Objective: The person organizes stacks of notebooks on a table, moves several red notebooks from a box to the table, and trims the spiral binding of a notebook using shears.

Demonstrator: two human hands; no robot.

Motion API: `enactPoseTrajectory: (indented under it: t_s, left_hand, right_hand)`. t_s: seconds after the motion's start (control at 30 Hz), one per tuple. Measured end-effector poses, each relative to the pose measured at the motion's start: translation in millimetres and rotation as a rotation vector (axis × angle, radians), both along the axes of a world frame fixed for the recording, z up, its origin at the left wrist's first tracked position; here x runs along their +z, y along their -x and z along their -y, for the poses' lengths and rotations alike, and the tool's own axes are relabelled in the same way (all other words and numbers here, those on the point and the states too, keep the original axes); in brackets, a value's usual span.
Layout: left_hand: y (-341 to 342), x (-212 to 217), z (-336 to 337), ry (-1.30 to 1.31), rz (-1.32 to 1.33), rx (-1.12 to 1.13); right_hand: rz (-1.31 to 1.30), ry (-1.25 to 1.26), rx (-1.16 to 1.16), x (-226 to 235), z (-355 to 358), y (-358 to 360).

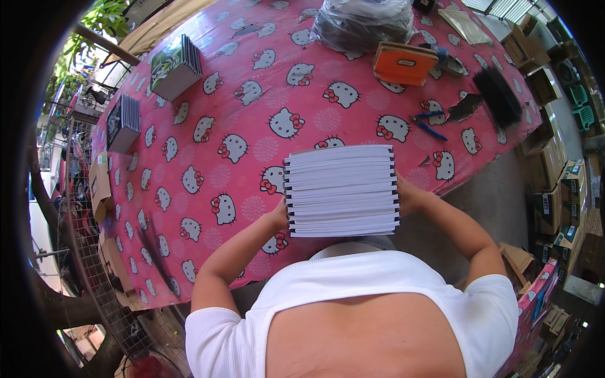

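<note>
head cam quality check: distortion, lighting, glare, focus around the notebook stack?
Head view: strong fisheye, the table edge bows and black vignette fills the corners. Even daylight with soft shadows. The white stack of notebooks is bright but its page edges stay sharp. Left hand and right hand are mostly hidden behind the stack. The plastic bag shows mild sheen.

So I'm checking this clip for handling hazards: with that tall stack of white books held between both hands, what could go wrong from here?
1. The stack of white books is gripped only at its sides by the left hand and right hand; middle books might slide out.
2. It sits close to the near edge of the pink tablecloth, so a dropped book could fall to the floor.
</note>
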State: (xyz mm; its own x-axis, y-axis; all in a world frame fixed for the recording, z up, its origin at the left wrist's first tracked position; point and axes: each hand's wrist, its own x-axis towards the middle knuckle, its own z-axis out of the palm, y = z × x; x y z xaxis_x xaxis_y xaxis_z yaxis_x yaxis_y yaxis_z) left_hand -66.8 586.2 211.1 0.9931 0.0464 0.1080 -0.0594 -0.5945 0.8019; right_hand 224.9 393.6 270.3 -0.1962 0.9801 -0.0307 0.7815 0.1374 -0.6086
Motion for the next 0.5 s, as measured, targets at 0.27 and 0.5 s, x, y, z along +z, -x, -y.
enactPoseTrajectory:
  t_s: [0.27, 0.5]
  left_hand:
    - [0, -9, -1, 0.016, -0.059, 0.076]
    - [-10, 2, 2, 0.005, 0.015, 0.22]
  right_hand:
    - [-0.11, 0.017, 0.0, -19, -4, 17]
    - [-0.438, 0.083, -0.054, -18, -27, 32]
